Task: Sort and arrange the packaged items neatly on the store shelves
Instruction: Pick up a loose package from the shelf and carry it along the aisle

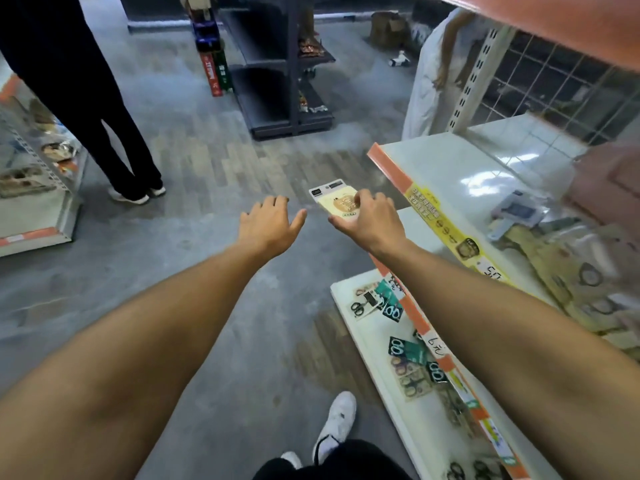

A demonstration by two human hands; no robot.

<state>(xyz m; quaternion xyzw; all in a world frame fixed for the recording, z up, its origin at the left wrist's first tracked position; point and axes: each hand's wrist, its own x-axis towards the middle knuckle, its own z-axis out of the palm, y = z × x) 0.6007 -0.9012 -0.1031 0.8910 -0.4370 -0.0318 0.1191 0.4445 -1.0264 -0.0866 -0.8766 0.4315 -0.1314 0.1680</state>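
A: What's in the right hand (372, 216)?

B: One flat cream packaged card (337, 200) with a white header; the grip is closed on its near end, thumb under, fingers on top. It's held in the air over the grey floor (194, 161), just off the front corner of the white shelf with the orange edge strip (391, 161).

A: And the left hand (268, 221)?

B: Spread wide, holding nothing, near the card.

A: Other stock?

B: Scissor packets (394, 306) lie scattered on the lower white shelf (388, 386); too jumbled to count. Two other people stand further off.
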